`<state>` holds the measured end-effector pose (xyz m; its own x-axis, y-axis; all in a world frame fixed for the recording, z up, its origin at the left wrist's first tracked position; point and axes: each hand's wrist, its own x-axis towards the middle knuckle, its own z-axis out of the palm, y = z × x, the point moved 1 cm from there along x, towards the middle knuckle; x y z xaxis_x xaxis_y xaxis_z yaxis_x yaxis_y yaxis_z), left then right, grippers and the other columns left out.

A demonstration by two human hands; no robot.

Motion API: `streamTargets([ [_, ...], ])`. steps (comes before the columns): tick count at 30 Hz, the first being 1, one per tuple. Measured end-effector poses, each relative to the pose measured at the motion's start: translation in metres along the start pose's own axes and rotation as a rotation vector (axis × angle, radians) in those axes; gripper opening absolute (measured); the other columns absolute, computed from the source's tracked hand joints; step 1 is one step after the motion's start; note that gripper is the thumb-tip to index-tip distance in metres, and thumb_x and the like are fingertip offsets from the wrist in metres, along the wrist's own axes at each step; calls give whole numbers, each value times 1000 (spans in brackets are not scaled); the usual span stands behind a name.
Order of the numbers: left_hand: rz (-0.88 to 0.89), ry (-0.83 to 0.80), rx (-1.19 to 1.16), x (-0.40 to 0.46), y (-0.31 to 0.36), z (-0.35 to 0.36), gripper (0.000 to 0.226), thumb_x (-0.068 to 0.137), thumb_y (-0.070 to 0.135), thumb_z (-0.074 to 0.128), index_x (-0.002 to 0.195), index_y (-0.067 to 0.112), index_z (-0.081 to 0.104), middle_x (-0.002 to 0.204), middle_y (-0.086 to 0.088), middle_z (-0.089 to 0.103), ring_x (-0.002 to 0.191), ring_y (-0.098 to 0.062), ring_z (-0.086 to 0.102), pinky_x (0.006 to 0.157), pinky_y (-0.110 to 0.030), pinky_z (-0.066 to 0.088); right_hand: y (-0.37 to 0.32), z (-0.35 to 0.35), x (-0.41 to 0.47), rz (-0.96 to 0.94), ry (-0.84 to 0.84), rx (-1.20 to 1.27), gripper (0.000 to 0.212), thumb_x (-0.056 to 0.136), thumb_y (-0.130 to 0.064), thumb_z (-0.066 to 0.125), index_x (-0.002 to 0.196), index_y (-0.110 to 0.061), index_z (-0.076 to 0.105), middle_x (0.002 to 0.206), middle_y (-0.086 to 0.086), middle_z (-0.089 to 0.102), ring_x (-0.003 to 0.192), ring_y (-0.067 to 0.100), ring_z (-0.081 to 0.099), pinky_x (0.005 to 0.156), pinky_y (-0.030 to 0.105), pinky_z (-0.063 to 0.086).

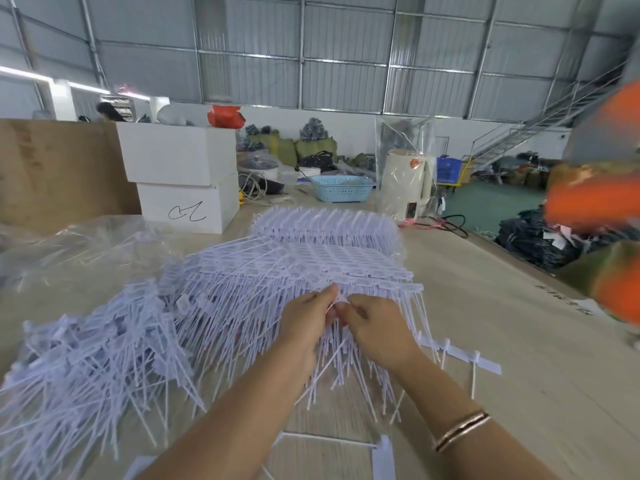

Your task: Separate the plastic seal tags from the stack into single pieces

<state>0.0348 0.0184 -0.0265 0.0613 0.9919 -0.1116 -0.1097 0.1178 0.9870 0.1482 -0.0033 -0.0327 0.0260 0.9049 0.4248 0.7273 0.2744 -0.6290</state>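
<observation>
We're pinching one tag between the fingers of our left hand [306, 320] and right hand [372, 323], snapping it free above the stack [294, 268].

Corrugated metal walls [346, 64], green floor [491, 202] (metal staircase [519, 133] behind), 2 white boxes [180, 174].

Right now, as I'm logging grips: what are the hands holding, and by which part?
Both hands, left hand and right hand, pinch the near edge of the stack of seal tags, at the flags.
</observation>
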Motion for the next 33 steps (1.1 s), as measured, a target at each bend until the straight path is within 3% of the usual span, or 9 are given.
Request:
streamTargets([
  [4, -31, 32, -52, 1, -2, 0, 17, 89, 29, 64, 84, 13, 68, 66, 3, 65, 52, -4, 54, 48, -20, 35, -6, 3, -2, -49, 37, -255, 27, 95, -26, 46, 89, -14, 69, 75, 4, 66, 70, 23, 58, 62, 32, 42],
  [9, -42, 108, -88, 9, -4, -6, 29, 89, 15, 58, 61, 12, 54, 53, -3, 50, 46, -13, 38, 44, -23, 27, -16, 3, -13, -251, 127, -360, 28, 91, -32, 42, 64, -23, 39, 56, 0, 54, 54, 27, 53, 52, 28, 27],
  [14, 5, -70, 73, 5, -4, 0, 30, 95, 26, 50, 86, 7, 71, 66, -1, 69, 58, -8, 60, 56, -20, 45, 3, -6, -3, -93, 210, -42, 43, 93, -24, 52, 58, -26, 27, 43, -7, 27, 42, 9, 28, 45, 25, 21],
  [18, 50, -144, 181, 7, -4, -7, 30, 95, 26, 53, 72, 18, 70, 62, 9, 67, 64, -10, 57, 66, -27, 39, 11, -7, 2, -38, 235, 350, 32, 96, -20, 53, 67, -11, 41, 56, -10, 34, 48, 3, 31, 48, 16, 28],
  [23, 144, -268, 270, -1, -2, -5, 43, 98, 29, 43, 63, 19, 67, 56, 9, 66, 55, -2, 58, 57, -16, 42, 10, 7, 11, 133, 105, 477, 24, 96, -30, 52, 76, -15, 50, 63, 6, 52, 55, 17, 48, 55, 28, 39],
  [25, 210, -277, 391, -1, -5, -8, 50, 98, 30, 41, 60, 20, 71, 64, 3, 71, 66, -10, 64, 67, -26, 48, 11, 8, 11, 135, 30, 477, 33, 94, -31, 56, 67, -11, 54, 55, 11, 57, 47, 14, 49, 51, 22, 39],
  [28, 378, -172, 673, -1, -5, -12, 50, 98, 34, 40, 73, 4, 73, 72, -13, 71, 69, -28, 66, 69, -39, 53, 13, 2, 11, 139, -17, 515, 34, 88, -23, 64, 57, -11, 58, 49, 12, 58, 43, 13, 46, 46, 22, 35],
  [31, 640, 128, 816, -3, 0, -19, 52, 90, 43, 37, 73, 7, 71, 65, -9, 69, 57, -23, 63, 58, -38, 50, 17, -5, 13, 191, 58, 513, 35, 84, -19, 69, 52, -13, 55, 44, 4, 53, 39, 12, 43, 43, 19, 35],
  [33, 663, 241, 743, -1, 2, -27, 46, 92, 41, 41, 71, 10, 67, 59, -5, 63, 49, -17, 55, 49, -32, 43, 17, -6, 12, 194, 64, 510, 37, 85, -21, 68, 51, -17, 52, 44, 2, 53, 38, 10, 44, 42, 17, 36],
])
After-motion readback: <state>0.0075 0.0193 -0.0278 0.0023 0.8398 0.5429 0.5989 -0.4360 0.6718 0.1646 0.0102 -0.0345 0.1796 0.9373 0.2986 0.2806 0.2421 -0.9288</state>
